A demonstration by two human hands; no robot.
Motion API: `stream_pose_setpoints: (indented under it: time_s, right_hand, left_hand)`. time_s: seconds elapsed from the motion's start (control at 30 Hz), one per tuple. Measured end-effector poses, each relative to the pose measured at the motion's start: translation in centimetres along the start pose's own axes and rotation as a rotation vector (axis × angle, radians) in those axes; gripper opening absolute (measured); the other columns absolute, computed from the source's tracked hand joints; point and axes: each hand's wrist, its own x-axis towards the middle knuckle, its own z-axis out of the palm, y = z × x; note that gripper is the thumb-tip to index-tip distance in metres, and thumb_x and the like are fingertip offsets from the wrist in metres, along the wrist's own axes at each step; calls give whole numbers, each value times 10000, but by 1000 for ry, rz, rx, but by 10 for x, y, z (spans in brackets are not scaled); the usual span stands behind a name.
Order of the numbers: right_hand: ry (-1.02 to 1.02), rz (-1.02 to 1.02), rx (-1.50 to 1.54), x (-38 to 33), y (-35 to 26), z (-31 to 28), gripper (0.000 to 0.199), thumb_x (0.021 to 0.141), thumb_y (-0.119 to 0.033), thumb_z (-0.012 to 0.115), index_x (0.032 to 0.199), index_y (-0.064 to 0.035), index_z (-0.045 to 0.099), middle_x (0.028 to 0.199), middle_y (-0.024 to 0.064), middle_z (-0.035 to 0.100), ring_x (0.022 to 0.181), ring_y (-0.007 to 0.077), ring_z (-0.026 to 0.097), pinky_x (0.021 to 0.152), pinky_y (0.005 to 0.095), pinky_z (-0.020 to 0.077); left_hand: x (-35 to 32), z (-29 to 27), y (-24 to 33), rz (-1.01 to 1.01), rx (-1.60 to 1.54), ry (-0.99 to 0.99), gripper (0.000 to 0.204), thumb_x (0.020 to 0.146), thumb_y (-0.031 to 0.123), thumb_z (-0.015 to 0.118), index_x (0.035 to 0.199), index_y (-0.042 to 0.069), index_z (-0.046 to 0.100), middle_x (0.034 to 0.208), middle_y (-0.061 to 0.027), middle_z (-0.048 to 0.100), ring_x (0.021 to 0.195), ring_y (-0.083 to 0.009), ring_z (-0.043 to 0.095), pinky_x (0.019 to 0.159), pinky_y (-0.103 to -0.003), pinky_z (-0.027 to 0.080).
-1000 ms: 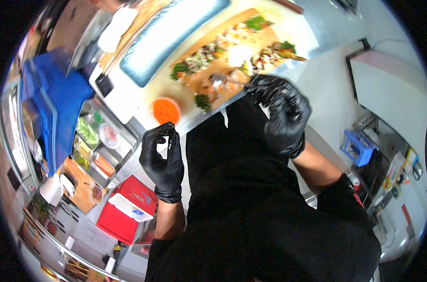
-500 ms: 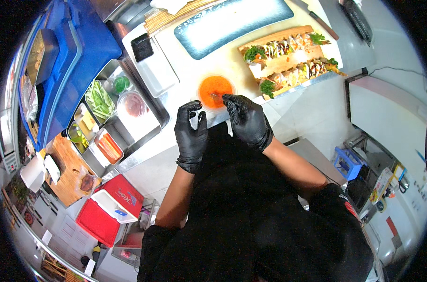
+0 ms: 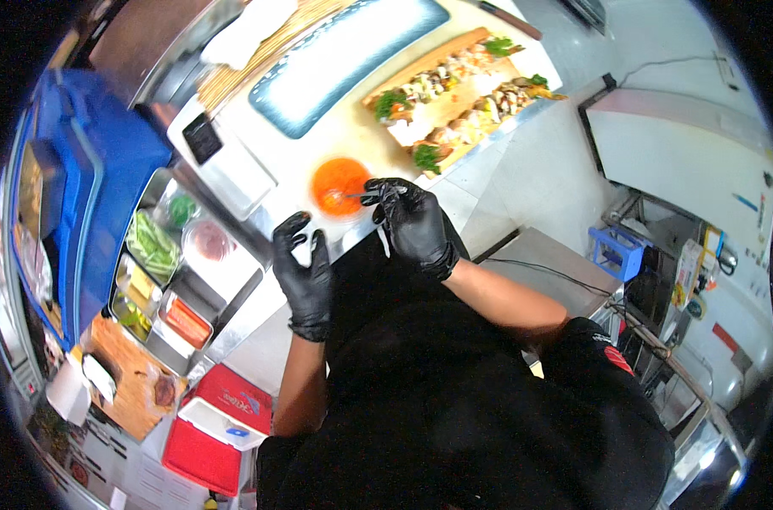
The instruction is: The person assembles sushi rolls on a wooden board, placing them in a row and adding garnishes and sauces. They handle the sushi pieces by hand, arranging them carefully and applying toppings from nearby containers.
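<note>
Left gloved hand point(image 3: 305, 274) hovers at the counter edge, fingers curled, pinching something small and pale. Just beyond, the right gloved hand point(image 3: 413, 223) pinches a thin utensil point(image 3: 358, 195) dipping into the orange sauce bowl point(image 3: 339, 185). Further back sits the wooden board point(image 3: 451, 99) of garnished rolls beside a long blue platter point(image 3: 344, 58).

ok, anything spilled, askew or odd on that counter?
Nothing stands out. The orange sauce bowl sits upright with no spill visible, the wooden board of rolls looks orderly, and the right hand holds a thin utensil over the bowl. The left hand rests at the counter edge.
</note>
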Motion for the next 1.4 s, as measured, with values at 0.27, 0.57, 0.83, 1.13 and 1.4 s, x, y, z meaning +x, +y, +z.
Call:
stream_pose_setpoints:
  time_s: [0.27, 0.57, 0.83, 1.13, 1.4]
  right_hand:
    - [179, -71, 184, -10, -72, -78, 337, 1072, -250, 512, 1192, 31, 655, 906, 114, 732, 683, 125, 630, 597, 258, 485]
    - [274, -239, -137, 26, -81, -181, 303, 1055, -196, 546, 1153, 62, 670, 935, 120, 742, 707, 120, 626, 603, 246, 468]
    - [155, -200, -124, 36, -78, -193, 285, 1056, -171, 535, 1148, 62, 672, 992, 125, 745, 749, 120, 637, 639, 250, 477]
    - [160, -236, -177, 43, -76, -201, 263, 1051, -147, 535, 1102, 71, 675, 1059, 152, 732, 766, 141, 652, 658, 258, 498]
    - [176, -246, -196, 45, -76, -203, 267, 1051, -142, 528, 1079, 79, 676, 1048, 160, 732, 758, 144, 649, 657, 259, 497]
  left_hand:
    - [17, 29, 57, 155, 53, -3, 304, 828, -76, 691, 1119, -1, 645, 1137, -129, 675, 1019, -224, 644, 827, -319, 505]
    - [9, 155, 126, 129, 16, -467, 646, 857, 45, 726, 1456, 31, 485, 1000, -144, 622, 829, -227, 616, 784, -353, 525]
    - [1, 193, 123, -76, -23, -511, 719, 849, 114, 737, 1488, 16, 423, 1051, -203, 620, 848, -328, 650, 793, -419, 535]
    - [9, 207, 116, -22, 73, -525, 801, 841, 91, 734, 1540, 24, 347, 1015, -186, 603, 801, -289, 616, 746, -399, 521]
    - [10, 209, 117, -66, -27, -508, 819, 847, 108, 737, 1556, 41, 332, 991, -189, 594, 780, -318, 601, 744, -439, 509]
